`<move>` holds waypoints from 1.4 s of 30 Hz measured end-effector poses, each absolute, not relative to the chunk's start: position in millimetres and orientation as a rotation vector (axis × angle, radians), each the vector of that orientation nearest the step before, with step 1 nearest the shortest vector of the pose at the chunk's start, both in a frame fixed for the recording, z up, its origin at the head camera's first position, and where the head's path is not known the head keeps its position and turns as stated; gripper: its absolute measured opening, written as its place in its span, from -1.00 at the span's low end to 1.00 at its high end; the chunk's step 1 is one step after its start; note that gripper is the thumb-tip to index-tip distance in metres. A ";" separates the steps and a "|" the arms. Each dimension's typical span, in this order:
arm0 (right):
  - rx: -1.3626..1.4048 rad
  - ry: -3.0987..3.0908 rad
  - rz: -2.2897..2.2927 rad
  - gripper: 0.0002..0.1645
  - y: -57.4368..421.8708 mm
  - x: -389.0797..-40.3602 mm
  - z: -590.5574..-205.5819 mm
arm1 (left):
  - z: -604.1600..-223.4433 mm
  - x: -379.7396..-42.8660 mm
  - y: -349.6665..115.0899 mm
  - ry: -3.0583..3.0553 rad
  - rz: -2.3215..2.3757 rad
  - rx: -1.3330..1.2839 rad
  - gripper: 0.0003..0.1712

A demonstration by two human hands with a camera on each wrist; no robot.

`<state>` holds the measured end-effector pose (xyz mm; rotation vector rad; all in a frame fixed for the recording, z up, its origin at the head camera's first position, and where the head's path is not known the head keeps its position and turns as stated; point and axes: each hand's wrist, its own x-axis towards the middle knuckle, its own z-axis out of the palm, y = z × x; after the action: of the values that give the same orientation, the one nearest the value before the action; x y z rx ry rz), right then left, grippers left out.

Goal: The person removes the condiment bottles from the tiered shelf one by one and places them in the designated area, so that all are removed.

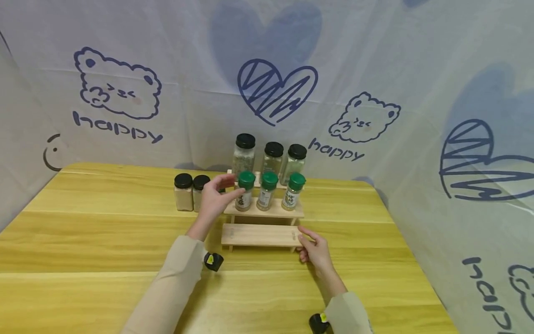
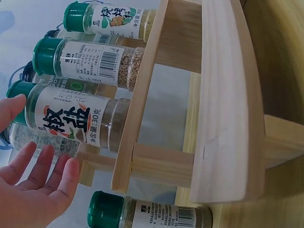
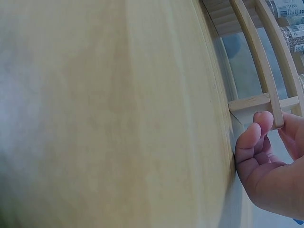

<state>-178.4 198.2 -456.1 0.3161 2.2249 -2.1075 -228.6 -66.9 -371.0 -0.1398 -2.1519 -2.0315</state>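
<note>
In the head view, the leftmost green-capped jar [image 1: 244,202] stands upright on the middle tier of the wooden rack [image 1: 263,235], with the left hand [image 1: 213,198] beside it, thumb at the cap and fingers spread loosely rather than wrapped round. The right hand [image 1: 316,253] pinches the right end of the lowest tier. To settle the jar well, I would keep it upright, touch it lightly and let the right hand keep the rack from sliding. Next along the tier stand a middle green-capped jar [image 1: 266,197] and a right green-capped jar [image 1: 291,198]; three black-capped jars [image 1: 244,157] fill the tier behind, close enough that a careless knuckle might knock one. Two more black-capped jars [image 1: 183,197] stand on the bench [image 1: 104,232] left of the rack. In the left wrist view, the thumb meets the cap while the other fingers lie apart from the glass, so the hand looks wide; a further green-capped jar [image 2: 107,210] stands beside the rack's left end, probably the likeliest thing to catch when the hand backs away. In the right wrist view, curled fingers and thumb narrow on the rack's end; the exact contact is partly hidden.
</note>
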 end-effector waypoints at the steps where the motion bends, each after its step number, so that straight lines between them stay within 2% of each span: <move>1: 0.316 2.230 -2.108 -0.57 198.1 -178.3 -456.1 | -371.0 -228.8 -66.2 -2.155 -2.033 -0.149 -0.48; 4: 0.314 2.244 -2.114 -0.59 197.7 -178.3 -456.6 | -371.3 -229.3 -64.2 -2.162 -2.040 -0.178 -0.47; 11: 0.309 2.238 -2.122 -0.60 197.1 -178.1 -457.2 | -341.2 -206.4 -55.1 -2.230 -2.009 -0.209 -0.48; 17: 0.306 2.234 -2.126 -0.60 196.8 -177.9 -457.5 | -344.5 -206.9 -51.5 -2.289 -1.947 -0.237 -0.46; 25: 0.310 2.242 -2.127 -0.60 196.2 -177.8 -456.6 | -375.2 -230.8 -54.4 -2.248 -1.949 -0.251 -0.47; 42: 0.285 2.219 -2.142 -0.56 195.7 -175.8 -453.3 | -367.3 -221.9 -75.0 -2.200 -1.931 -0.220 -0.49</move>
<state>-175.8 195.7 -453.3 0.2854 2.2191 -2.1417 -221.9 -75.0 -367.3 -0.2199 -2.1996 -1.9314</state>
